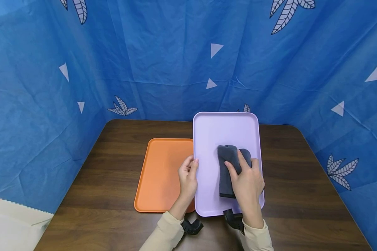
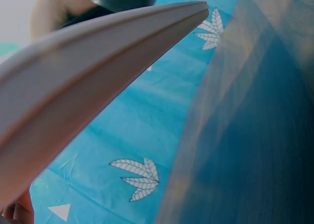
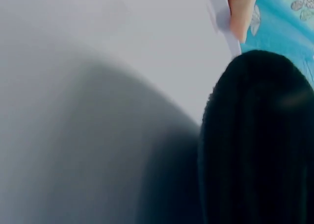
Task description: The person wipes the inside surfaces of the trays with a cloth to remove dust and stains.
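A lilac tray [image 1: 207, 132] is held up off the table, its inner face toward the head camera. My left hand [image 1: 188, 177] grips its left edge, thumb on the front of the rim. A folded dark grey cloth [image 1: 227, 184] lies against the tray's inner face, right of its middle. My right hand [image 1: 248, 179] grips the cloth, thumb and fingers bunching it. In the left wrist view the underside of the tray [image 2: 98, 62] slants across. The right wrist view shows the folded cloth [image 3: 255, 136] close up, with left fingertips [image 3: 239, 18] at the tray's edge.
An orange tray [image 1: 163, 174] lies flat on the brown wooden table [image 1: 106, 174], left of the lilac tray and partly behind it and the left hand. Blue curtains [image 1: 163, 69] with leaf prints stand behind and on both sides. Pale fabric [image 1: 12, 223] shows at lower left.
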A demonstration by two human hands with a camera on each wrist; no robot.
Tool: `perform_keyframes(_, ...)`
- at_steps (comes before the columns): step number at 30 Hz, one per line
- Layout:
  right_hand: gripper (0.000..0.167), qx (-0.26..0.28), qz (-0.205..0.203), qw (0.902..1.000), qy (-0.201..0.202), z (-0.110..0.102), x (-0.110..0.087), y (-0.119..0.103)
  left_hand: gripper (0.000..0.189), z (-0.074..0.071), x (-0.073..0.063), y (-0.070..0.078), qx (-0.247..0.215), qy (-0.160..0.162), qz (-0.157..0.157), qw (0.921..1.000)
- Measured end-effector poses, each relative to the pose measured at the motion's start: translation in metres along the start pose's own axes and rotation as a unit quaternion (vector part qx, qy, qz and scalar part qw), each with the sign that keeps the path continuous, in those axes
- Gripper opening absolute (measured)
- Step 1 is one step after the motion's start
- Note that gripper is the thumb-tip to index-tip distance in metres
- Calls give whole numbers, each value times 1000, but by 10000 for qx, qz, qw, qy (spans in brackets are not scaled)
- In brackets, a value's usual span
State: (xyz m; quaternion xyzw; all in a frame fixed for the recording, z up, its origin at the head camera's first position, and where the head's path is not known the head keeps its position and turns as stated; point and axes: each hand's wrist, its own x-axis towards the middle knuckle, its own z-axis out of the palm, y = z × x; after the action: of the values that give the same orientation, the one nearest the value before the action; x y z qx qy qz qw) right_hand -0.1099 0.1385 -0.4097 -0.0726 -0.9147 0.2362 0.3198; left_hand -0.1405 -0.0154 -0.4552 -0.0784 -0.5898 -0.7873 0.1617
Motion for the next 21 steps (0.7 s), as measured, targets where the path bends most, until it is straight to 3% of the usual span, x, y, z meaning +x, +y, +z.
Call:
perform_keyframes(10,54,-56,626,9979,-133,-11,3,22,26,-1,0,1,51,16,-13,10000)
perform_keyframes(21,55,-3,709,9974,-146,-9,2,23,26,-1,1,0,48,17,14,10000)
